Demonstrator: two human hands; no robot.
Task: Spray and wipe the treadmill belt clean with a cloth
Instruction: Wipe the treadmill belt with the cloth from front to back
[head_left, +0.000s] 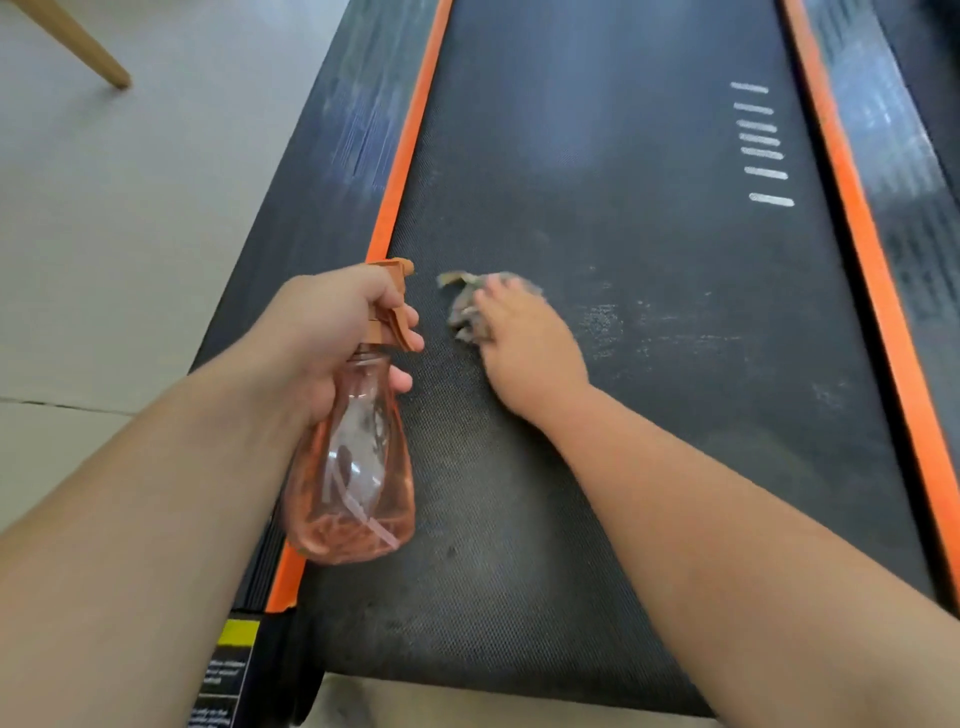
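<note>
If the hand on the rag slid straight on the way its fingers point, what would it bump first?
Probably the orange strip along the belt's left edge. The right hand presses the cloth, and only bare belt seems to lie between.

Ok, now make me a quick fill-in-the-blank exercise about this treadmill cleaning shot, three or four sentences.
1. The left hand grips the spray bottle, one finger across its ____.
2. The right hand presses a crumpled ____ onto the treadmill belt.
3. The strips along both edges of the belt are ____.
4. The white bars printed on the belt lie toward its ____ side.

Missing words: trigger; cloth; orange; right.
</note>
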